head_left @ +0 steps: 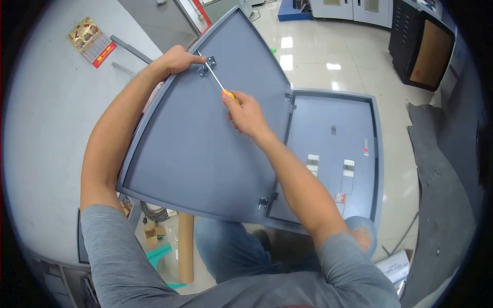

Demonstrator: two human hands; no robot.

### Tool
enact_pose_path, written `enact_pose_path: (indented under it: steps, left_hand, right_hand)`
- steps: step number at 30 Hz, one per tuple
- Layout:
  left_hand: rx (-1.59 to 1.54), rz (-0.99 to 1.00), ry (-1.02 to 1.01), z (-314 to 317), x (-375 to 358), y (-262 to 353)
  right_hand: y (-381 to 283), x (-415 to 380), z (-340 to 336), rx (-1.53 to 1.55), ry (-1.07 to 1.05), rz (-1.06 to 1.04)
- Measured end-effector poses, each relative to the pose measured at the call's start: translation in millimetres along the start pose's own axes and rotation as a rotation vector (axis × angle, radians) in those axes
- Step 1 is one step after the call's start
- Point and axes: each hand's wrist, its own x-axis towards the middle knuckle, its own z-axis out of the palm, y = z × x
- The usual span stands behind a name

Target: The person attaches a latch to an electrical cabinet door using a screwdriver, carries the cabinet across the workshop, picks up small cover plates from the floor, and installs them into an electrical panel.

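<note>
My right hand point(247, 114) is closed around the yellow-orange handle of a screwdriver point(215, 78). Its thin metal shaft runs up and left across a small metal latch point(207, 66), with the tip near the door's edge. My left hand point(179, 60) grips that edge of the grey cabinet door point(200, 138). The thumb lies on the inner face beside the latch and shaft, while the other fingers are mostly hidden behind the door. Hinges join the open door to a shallow grey metal cabinet point(334, 108), which rests across my lap area.
A white table point(46, 138) with a calendar point(88, 41) stands to the left. Below lie a brown cardboard tube point(186, 249), a small carton point(154, 233) and coiled cable point(155, 211). Dark matting point(436, 169) is on the right, with a black cabinet point(408, 43) behind.
</note>
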Motion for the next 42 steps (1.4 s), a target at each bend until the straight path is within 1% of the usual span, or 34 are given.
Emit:
enact_pose_path:
  steps: [3, 5, 6, 9, 12, 15, 21, 24, 29, 33, 36, 38, 39, 41, 42]
  left_hand:
    - [-0.038, -0.060, 0.049, 1.1, 1.4, 0.4]
    - [-0.073, -0.125, 0.071, 1.9, 3.8, 0.7]
    - [-0.072, -0.121, 0.076, 2.9, 6.6, -4.2]
    - [-0.059, -0.098, 0.080, 5.0, 13.4, -18.0]
    - [-0.039, -0.069, 0.084, 6.2, 12.9, -21.7]
    - [-0.019, -0.059, 0.084, 5.3, 10.6, -22.1]
    - [-0.032, -0.070, 0.090, 6.9, 13.9, -28.5]
    - [0.005, -0.066, 0.097, 6.8, 10.3, -25.9]
    - [0.046, -0.013, 0.112, 8.0, 16.6, -33.5]
    - [0.045, -0.015, 0.109, 6.5, 10.3, -27.4]
    - [-0.040, -0.046, 0.106, 8.5, 12.6, -32.0]
    - [-0.138, -0.070, 0.101, 6.7, 8.6, -29.5]
    - [-0.144, -0.022, 0.132, 4.7, 8.6, -26.6]
    - [-0.179, 0.063, 0.204, 5.5, 5.4, -22.2]
    - [-0.214, 0.028, 0.166, 5.2, 2.2, -14.6]
  right_hand:
    - [2.8, 8.1, 18.3, 0.107, -0.011, -0.037]
    - [-2.1, 6.0, 24.6, 0.169, -0.059, 0.059]
    - [-5.9, 5.2, 26.7, 0.198, -0.084, 0.108]
    - [-1.9, 9.8, 35.7, 0.173, -0.111, 0.110]
    - [21.8, 24.3, 54.1, 0.064, -0.022, -0.041]
    - [31.9, 28.7, 60.7, 0.040, -0.032, -0.057]
    - [35.6, 31.3, 68.4, 0.037, 0.005, -0.077]
    - [29.8, 27.0, 66.7, 0.065, -0.013, 0.000]
    - [34.0, 28.5, 71.0, 0.085, 0.005, -0.035]
    - [34.9, 30.2, 72.1, 0.059, 0.024, -0.057]
    - [21.9, 24.2, 54.2, 0.254, -0.146, 0.120]
    - [11.9, 22.5, 18.9, 0.335, -0.358, 0.217]
    - [8.2, 20.6, -3.0, 0.374, -0.463, 0.261]
    - [5.3, 10.6, -56.3, -0.196, -0.601, 0.137]
    - [-4.1, 4.6, -65.2, -0.113, -0.477, 0.134]
